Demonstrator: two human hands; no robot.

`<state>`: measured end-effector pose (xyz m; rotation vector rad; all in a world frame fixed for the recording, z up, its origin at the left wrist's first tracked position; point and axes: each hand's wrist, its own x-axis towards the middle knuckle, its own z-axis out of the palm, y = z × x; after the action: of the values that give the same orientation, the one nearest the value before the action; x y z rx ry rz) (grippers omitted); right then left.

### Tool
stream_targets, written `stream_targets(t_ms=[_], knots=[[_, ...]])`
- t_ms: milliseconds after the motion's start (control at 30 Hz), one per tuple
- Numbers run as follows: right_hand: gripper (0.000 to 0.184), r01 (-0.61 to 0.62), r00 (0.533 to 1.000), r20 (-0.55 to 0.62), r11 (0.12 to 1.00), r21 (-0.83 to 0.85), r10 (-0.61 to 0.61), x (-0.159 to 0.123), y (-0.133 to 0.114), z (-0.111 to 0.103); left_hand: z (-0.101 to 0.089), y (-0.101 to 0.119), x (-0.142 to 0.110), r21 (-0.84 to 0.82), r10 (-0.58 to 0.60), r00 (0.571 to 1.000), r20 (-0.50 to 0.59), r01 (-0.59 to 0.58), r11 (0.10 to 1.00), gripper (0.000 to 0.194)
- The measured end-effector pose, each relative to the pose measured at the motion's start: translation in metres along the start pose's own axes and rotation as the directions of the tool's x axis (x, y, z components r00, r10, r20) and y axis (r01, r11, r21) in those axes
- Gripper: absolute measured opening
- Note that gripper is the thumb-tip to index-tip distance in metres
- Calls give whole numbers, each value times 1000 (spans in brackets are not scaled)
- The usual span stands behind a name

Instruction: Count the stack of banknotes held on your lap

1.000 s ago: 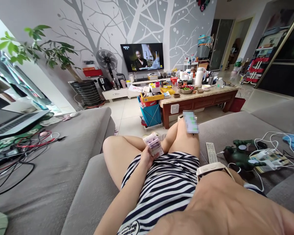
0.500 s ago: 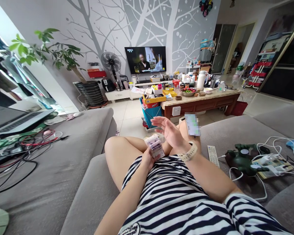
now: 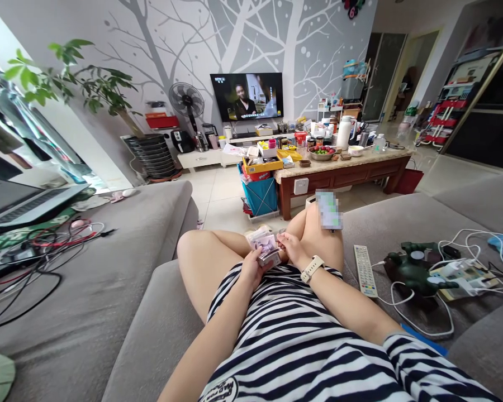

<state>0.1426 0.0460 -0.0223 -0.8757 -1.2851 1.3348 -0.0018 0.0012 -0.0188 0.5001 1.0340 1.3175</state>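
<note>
While the left hand (image 3: 251, 268) grasps a bundle of purplish paper notes (image 3: 265, 244) from below, thumb on top, the right hand (image 3: 292, 249) is at the bundle's right edge, fingers curled. Left grip: clearly around the bundle. Right grip: touching or very nearly so; can't tell whether a note is pinched. Bundle sits over the lap, held above the striped clothing (image 3: 293, 324), not resting on the surface (image 3: 347, 184); it's short of that surface's near left corner. Notes look fanned, edges uneven.

Phone (image 3: 329, 211), screen pixelated, appears propped on the right knee, by the sofa's (image 3: 396, 220) front edge. Remote (image 3: 365, 271) lies on the sofa just right of the right thigh. Fruit bowl (image 3: 322, 157) near the surface's front edge, toward its left end, well apart from both hands.

Risks, my judgement: loose notes could slip if the left thumb eases off, since little else seems to press the stack together. Right fingers could catch two notes at once if the sheets cling. A shift of the right leg could tip the phone over the sofa's front edge onto the floor (image 3: 216, 211), as the knee gives poor support.
</note>
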Motion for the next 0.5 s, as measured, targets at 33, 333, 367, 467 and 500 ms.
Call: stream_targets(t_ms=[33, 333, 367, 467, 500], knots=[[42, -6, 1000, -7, 1000, 6, 6, 1, 1, -1, 0, -1, 1, -9, 5, 1000, 0, -5, 1000, 26], [35, -3, 999, -36, 998, -68, 1, -3, 3, 0, 4, -3, 0, -34, -3, 1000, 16, 4, 999, 30], [35, 4, 1000, -31, 998, -69, -6, -4, 2, 0, 5, -1, -1, -51, -12, 1000, 23, 13, 999, 31], [33, -2, 1000, 6, 999, -38, 2, -7, 1, -1, 8, 3, -6, -111, -50, 999, 21, 52, 992, 37], [33, -10, 1000, 23, 1000, -15, 11, -8, 0, -1, 9, 4, -6, -118, -61, 998, 8, 61, 991, 38]])
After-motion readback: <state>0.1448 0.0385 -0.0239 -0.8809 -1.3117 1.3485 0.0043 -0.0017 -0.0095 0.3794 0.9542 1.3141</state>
